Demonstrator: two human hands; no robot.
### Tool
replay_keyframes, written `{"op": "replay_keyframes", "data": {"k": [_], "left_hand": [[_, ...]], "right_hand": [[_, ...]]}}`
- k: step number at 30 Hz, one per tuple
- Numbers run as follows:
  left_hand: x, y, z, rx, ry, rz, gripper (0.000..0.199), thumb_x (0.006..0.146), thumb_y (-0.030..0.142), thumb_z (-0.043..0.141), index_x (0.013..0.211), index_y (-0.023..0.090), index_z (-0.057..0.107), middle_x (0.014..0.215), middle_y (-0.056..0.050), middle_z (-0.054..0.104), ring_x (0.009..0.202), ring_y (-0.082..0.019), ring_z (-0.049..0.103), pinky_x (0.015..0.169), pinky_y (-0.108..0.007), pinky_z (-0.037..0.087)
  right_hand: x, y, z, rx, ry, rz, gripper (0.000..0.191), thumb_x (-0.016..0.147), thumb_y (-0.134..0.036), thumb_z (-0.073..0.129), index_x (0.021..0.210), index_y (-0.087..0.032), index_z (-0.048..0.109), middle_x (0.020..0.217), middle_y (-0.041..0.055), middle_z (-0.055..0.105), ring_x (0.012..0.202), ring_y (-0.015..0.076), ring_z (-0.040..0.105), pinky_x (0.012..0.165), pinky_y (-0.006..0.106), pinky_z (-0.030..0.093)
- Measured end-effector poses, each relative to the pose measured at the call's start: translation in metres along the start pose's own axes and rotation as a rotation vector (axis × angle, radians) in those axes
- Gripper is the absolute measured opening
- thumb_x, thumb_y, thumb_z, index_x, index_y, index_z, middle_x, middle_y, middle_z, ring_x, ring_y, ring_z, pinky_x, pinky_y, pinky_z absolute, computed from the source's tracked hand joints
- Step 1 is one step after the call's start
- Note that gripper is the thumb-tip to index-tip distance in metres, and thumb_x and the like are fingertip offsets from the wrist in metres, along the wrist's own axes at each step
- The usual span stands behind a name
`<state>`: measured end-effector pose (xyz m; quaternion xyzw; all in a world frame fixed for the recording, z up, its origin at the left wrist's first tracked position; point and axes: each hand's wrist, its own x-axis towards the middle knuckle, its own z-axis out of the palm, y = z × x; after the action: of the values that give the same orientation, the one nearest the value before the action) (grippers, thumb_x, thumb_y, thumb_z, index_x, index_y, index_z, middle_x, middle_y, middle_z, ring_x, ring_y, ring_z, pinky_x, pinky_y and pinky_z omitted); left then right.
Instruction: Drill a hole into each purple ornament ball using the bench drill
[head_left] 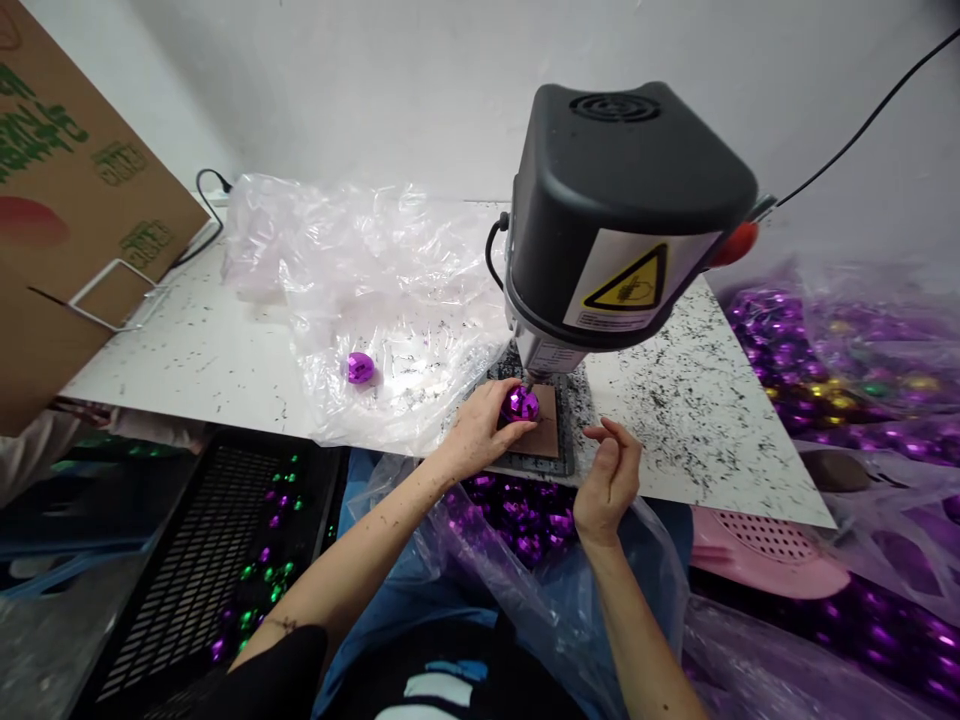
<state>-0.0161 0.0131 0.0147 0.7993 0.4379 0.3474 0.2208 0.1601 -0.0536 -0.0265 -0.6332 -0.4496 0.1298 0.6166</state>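
Observation:
My left hand (484,428) is closed around a shiny purple faceted ball (523,403), thumb on the near side and fingers on the far side. The ball sits on a small brown board (546,440) over the dark base plate (564,464) of a black bench drill (630,200). The drill's tip comes down right at the top of the ball. To the right of the plate, my right hand (609,482) hovers near the table edge, fingers loosely curled and slightly apart, with nothing visible in it. A clear bag of purple balls (517,515) lies open on my lap.
Another purple ball (360,368) rests on clear plastic sheeting (390,270). Dark shavings litter the white table (675,430). A cardboard box (67,200) stands left, above a black crate (195,540) with green and purple balls. A pink stool (772,550) and bagged balls (780,340) are right.

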Motion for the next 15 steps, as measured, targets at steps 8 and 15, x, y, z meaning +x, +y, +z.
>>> {"op": "replay_keyframes", "data": {"k": [8, 15], "left_hand": [[-0.003, -0.001, 0.011, -0.025, 0.079, -0.007, 0.047, 0.092, 0.037, 0.068, 0.131, 0.020, 0.050, 0.124, -0.012, 0.064, 0.116, -0.026, 0.061, 0.099, -0.041, 0.050], [-0.001, -0.010, 0.002, -0.013, 0.059, -0.175, 0.045, 0.091, 0.049, 0.067, 0.124, 0.019, 0.062, 0.113, -0.009, 0.069, 0.104, -0.026, 0.063, 0.095, -0.042, 0.049]], "right_hand": [[0.008, -0.005, -0.005, -0.018, -0.031, -0.008, 0.044, 0.099, -0.048, 0.038, 0.115, -0.014, 0.061, 0.094, 0.0070, 0.063, 0.091, 0.0128, 0.058, 0.089, 0.031, 0.046], [0.010, -0.009, -0.009, -0.044, -0.045, 0.002, 0.042, 0.099, -0.048, 0.040, 0.111, -0.015, 0.062, 0.094, 0.0061, 0.064, 0.091, 0.0124, 0.058, 0.090, 0.030, 0.045]]}}
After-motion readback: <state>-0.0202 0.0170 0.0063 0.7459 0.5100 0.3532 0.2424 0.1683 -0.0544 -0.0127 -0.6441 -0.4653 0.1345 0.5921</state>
